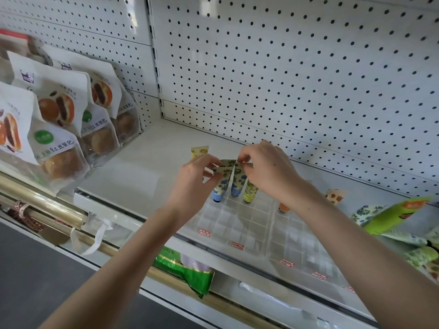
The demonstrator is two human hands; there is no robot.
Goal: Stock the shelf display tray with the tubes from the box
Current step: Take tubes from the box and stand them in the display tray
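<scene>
A clear display tray (240, 222) with square cells lies on the white shelf. Three tubes stand cap-down in its back row: two with blue caps (219, 186) (237, 184) and a yellow-green one (250, 192). My left hand (199, 173) pinches the flat top of the left blue tube. My right hand (266, 167) pinches the top of the second blue tube. A yellow tube (199, 151) stands behind my left hand. An orange-capped tube (283, 207) is partly hidden by my right forearm. Loose tubes (389, 217) lie heaped at the right; no box shows.
Bagged red-bean buns (61, 119) stand on the shelf's left part. A pegboard wall (285, 67) backs the shelf. A second clear tray (306, 248) lies to the right of the first. Green packets (187, 269) sit on the shelf below.
</scene>
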